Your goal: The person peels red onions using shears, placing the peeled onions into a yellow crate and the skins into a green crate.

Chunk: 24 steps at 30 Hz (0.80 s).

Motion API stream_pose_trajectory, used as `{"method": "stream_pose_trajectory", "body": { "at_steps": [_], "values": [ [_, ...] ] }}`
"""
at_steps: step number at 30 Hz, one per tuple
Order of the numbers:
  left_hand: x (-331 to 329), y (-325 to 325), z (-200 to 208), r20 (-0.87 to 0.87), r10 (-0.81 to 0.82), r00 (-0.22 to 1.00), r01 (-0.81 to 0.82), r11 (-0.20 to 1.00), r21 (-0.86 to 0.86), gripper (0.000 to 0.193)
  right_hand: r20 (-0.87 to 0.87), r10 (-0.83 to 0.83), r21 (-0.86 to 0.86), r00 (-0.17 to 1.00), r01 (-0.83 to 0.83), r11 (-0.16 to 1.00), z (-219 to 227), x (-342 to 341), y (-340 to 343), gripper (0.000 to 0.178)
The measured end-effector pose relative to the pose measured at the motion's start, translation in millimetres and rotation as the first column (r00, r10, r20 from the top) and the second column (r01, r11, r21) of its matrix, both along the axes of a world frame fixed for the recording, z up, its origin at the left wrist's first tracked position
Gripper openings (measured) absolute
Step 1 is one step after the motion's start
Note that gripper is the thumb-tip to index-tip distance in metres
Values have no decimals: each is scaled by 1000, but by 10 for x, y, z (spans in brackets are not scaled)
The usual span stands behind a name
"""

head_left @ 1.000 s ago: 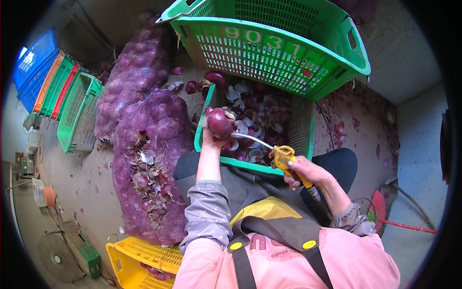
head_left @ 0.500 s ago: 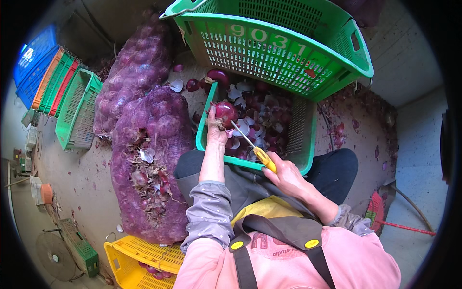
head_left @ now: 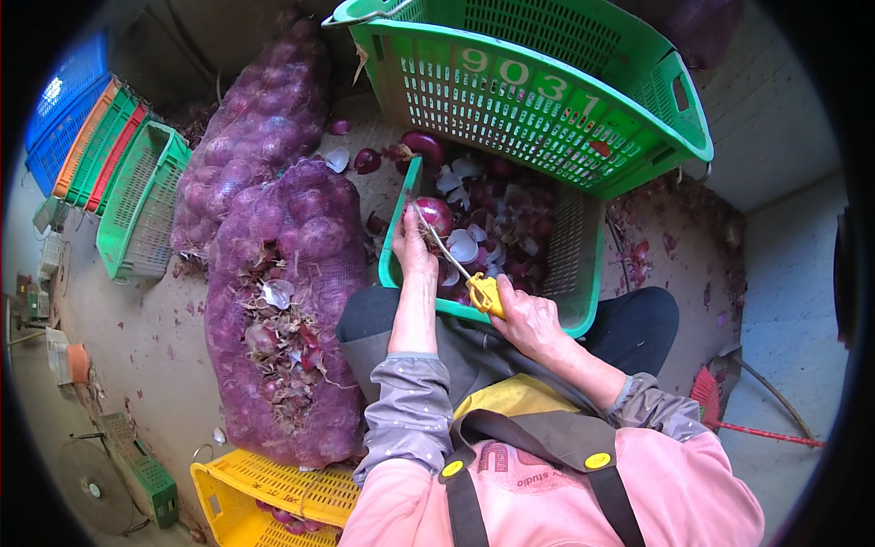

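Left hand (head_left: 416,248) and right hand (head_left: 530,321) meet over the near left part of a green crate (head_left: 598,264), one holding an onion, the other a tool. The left forearm reaches almost straight away from the body, its grey patterned sleeve (head_left: 406,401) ending below the wrist. That hand is curled against the left and near side of the purple onion (head_left: 437,214); some of its fingers are hidden. The onion sits above the crate, close to its left rim.

From the lower right, the other forearm slants inward, elbow out wide. Its hand is wrapped around the yellow handle of the tool (head_left: 485,294), with the knuckles upward. A thin metal tube (head_left: 444,248) runs from the handle toward the far left, crossing the left side of the onion as seen from above; whether its tip touches the skin cannot be told.

Loose peel (head_left: 463,246) lies inside the crate. A larger green basket (head_left: 510,105) stands beyond it, and a full mesh sack (head_left: 319,301) lies to the left.
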State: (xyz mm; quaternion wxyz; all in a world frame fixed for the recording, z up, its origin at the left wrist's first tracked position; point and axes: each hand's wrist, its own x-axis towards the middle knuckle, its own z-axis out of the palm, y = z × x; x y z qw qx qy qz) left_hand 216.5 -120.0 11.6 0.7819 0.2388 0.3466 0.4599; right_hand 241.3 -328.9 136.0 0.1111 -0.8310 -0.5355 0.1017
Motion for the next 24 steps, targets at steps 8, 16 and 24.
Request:
{"method": "stream_pose_trajectory", "body": {
  "at_steps": [8,16,24],
  "values": [
    [-48,81,278,-119,17,993,-9,998,69,57,-49,-129,-45,990,127,991,-13,51,-327,56],
    [-41,-15,324,-201,-14,979,65,966,249,45,-38,-19,27,999,20,999,34,7,-38,55],
    [-39,21,230,-179,-47,983,70,989,129,44,-101,-83,-92,991,74,993,33,63,-180,54]
  ]
}}
